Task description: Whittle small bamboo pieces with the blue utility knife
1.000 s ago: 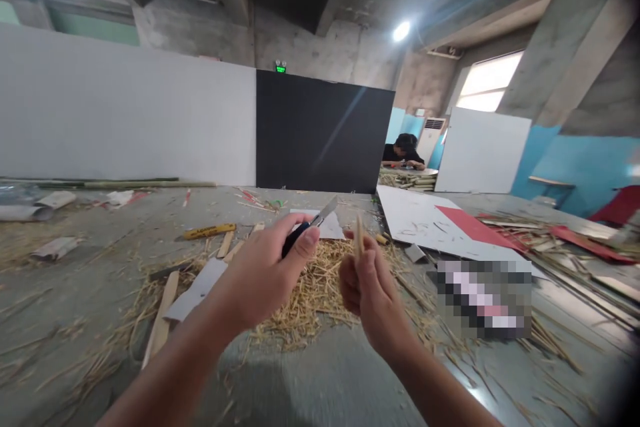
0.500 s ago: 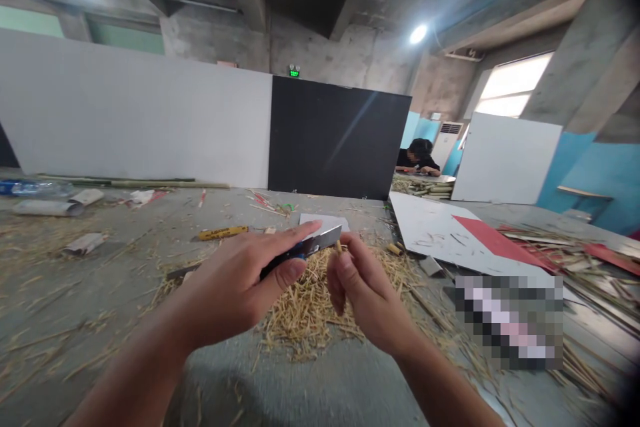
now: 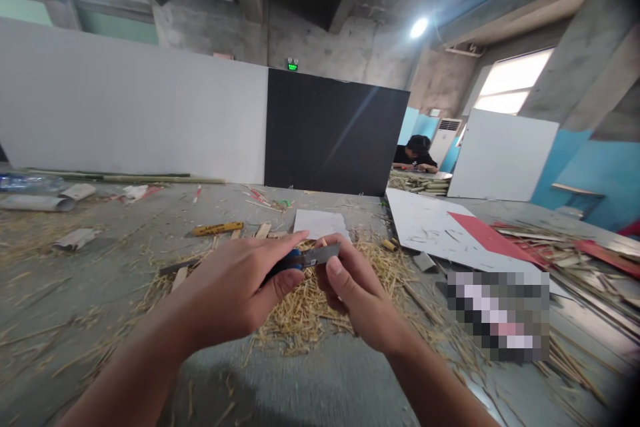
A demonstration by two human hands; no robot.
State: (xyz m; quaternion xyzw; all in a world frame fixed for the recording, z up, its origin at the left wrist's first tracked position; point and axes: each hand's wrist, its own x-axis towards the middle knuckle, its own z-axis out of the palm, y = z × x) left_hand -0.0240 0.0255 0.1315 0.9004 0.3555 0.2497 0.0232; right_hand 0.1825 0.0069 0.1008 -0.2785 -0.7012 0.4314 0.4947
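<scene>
My left hand (image 3: 240, 290) is closed round a utility knife (image 3: 306, 259) with a dark and blue handle; its grey blade points right. My right hand (image 3: 353, 293) is closed on a thin bamboo stick (image 3: 323, 241), of which only the tip shows above the fingers. The blade lies across the stick, just over my right thumb. Both hands hover above a heap of straw-coloured shavings (image 3: 310, 307) on the grey table (image 3: 100, 280).
A yellow cutter (image 3: 218, 229), wood strips and a white sheet (image 3: 320, 223) lie behind the heap. A white board with a red sheet (image 3: 450, 230) and bamboo strips fill the right side. Another person (image 3: 416, 153) sits bent over a far table. Bamboo poles lie at far left.
The knife has swung from pointing up to lying level against the stick. My right hand has lowered the stick, and both hands have come together and dropped nearer the shavings.
</scene>
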